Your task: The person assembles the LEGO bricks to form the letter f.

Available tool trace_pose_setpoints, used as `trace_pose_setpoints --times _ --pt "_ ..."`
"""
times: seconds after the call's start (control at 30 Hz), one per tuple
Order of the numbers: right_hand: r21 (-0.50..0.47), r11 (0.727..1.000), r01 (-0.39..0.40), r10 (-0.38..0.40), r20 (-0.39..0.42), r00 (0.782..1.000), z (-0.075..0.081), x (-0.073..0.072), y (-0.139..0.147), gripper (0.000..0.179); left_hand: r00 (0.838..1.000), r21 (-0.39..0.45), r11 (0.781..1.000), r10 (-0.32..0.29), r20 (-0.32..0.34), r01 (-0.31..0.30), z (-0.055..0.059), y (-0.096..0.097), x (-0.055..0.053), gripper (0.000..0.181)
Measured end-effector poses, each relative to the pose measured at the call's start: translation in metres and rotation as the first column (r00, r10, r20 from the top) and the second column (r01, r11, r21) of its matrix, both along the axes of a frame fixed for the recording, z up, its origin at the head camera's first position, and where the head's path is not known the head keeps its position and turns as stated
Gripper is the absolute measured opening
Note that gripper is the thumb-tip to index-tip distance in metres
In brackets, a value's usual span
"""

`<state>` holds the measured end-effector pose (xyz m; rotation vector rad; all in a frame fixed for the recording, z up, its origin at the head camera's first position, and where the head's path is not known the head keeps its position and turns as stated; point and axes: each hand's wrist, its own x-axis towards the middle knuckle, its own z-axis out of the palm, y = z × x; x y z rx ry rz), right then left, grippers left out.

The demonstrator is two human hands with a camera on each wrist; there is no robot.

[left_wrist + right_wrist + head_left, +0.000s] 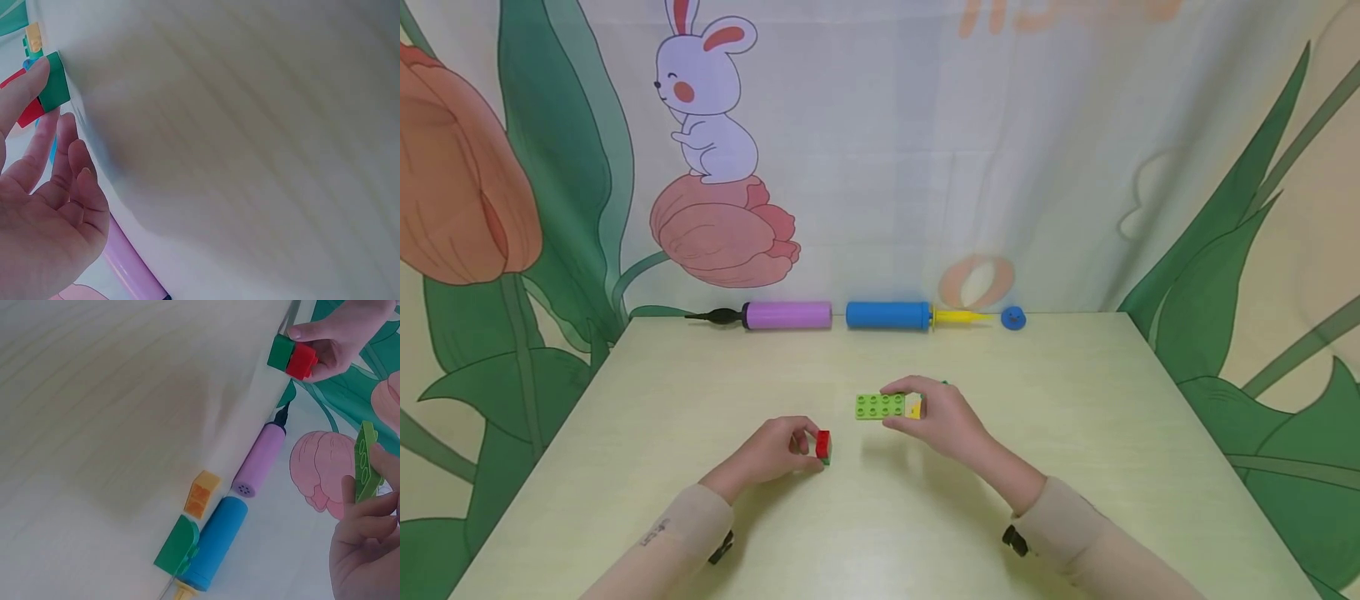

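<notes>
My left hand (769,452) pinches a red toy building brick (823,442) joined to a dark green brick (56,84), between thumb and fingertips. To the right of it and a little farther back, my right hand (951,421) holds a flat light green building plate (871,407) by its right end, studs toward the head camera. The two held pieces are apart. Past the right hand lie a yellow-orange brick (203,494) and a green curved brick (178,545) on the table; in the head view that hand mostly hides them.
Along the table's (745,367) back edge lie a purple hand pump (788,316) with a black nozzle and a blue hand pump (887,316) with a yellow nozzle. A small round blue object (1013,317) sits right of them. A printed curtain (865,167) hangs behind.
</notes>
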<state>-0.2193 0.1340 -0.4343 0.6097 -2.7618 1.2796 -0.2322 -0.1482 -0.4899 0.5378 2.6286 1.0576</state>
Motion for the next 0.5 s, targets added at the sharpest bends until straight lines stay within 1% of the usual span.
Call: trace_pose_setpoints --times 0.1,0.23,0.37,0.5 --pt "-0.005 1.0 -0.012 0.012 0.006 1.0 -0.005 -0.001 -0.006 0.038 1.0 0.0 1.0 0.002 0.009 -0.002 0.0 0.0 -0.001 0.032" --pt "-0.013 1.0 -0.02 0.021 0.033 0.999 -0.013 -0.001 -0.015 0.039 1.0 -0.01 1.0 0.01 0.021 -0.01 -0.001 0.0 -0.002 0.032" --pt "-0.007 1.0 -0.027 0.027 0.053 0.998 -0.018 -0.003 -0.025 0.038 1.0 -0.025 1.0 0.008 0.012 -0.007 -0.002 0.001 -0.003 0.032" --pt "0.023 0.999 -0.042 0.04 0.073 0.997 -0.021 -0.006 -0.035 0.038 1.0 -0.021 1.0 -0.005 -0.003 0.005 -0.001 0.001 -0.004 0.031"
